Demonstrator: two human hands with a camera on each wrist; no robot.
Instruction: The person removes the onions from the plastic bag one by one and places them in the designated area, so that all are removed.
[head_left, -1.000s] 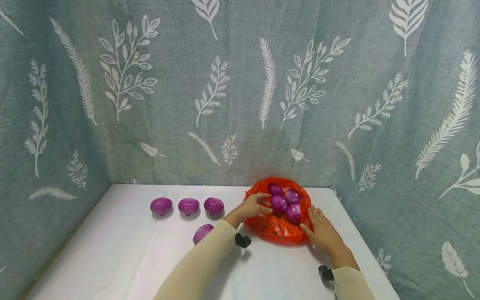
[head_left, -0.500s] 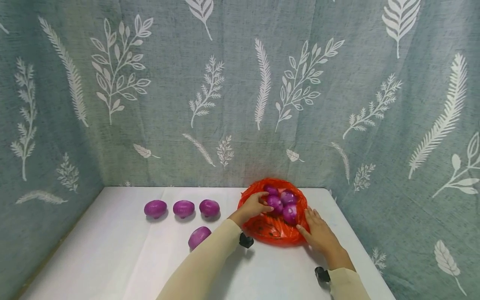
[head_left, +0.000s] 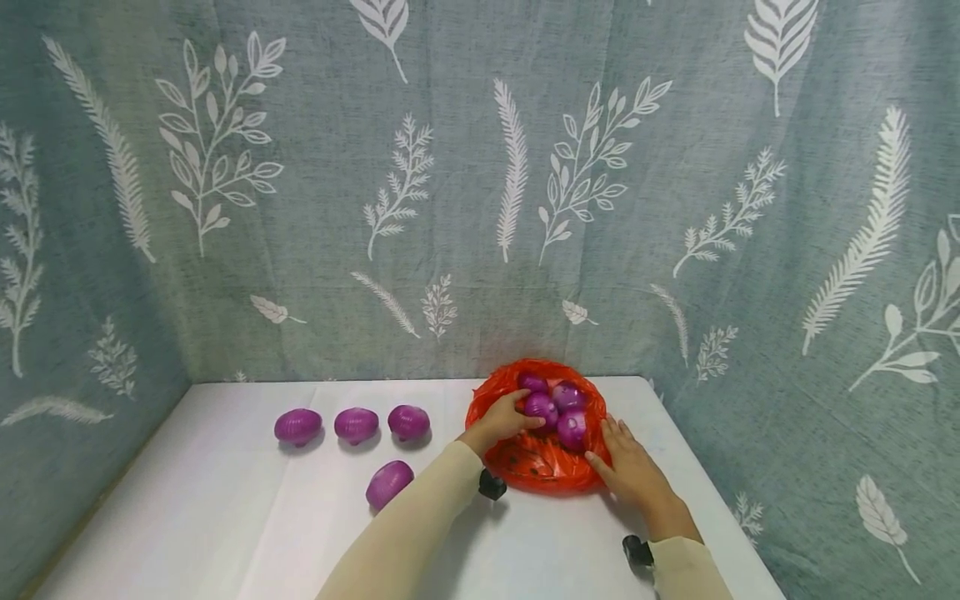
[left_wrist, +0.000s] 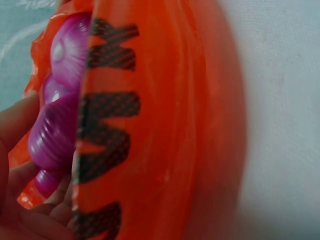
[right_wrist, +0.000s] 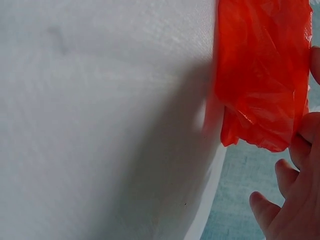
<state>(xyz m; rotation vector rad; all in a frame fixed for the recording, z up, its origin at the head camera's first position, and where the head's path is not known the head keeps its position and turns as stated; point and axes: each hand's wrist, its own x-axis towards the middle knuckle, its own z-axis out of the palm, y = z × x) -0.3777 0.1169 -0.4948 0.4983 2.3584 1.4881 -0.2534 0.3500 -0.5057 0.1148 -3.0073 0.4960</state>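
An orange-red plastic bag (head_left: 536, 462) lies open at the table's back right with several purple onions in it. My left hand (head_left: 504, 417) reaches in from the left, its thumb and fingers curled round one onion (head_left: 540, 407). The left wrist view shows that onion (left_wrist: 55, 135) against my fingers (left_wrist: 20, 200) behind the bag's printed wall (left_wrist: 165, 125). My right hand (head_left: 626, 462) rests with spread, straight fingers on the bag's right edge. In the right wrist view its fingers (right_wrist: 290, 200) touch the bag (right_wrist: 260, 75).
Three purple onions (head_left: 356, 425) sit in a row on the white table (head_left: 225, 533), left of the bag. A fourth onion (head_left: 389, 483) lies nearer, beside my left sleeve. Leaf-patterned cloth walls stand behind and on both sides. The table's right edge runs close to my right hand.
The head view has swung slightly, so everything sits lower and further left. Both hands keep their places on the onion and the bag.
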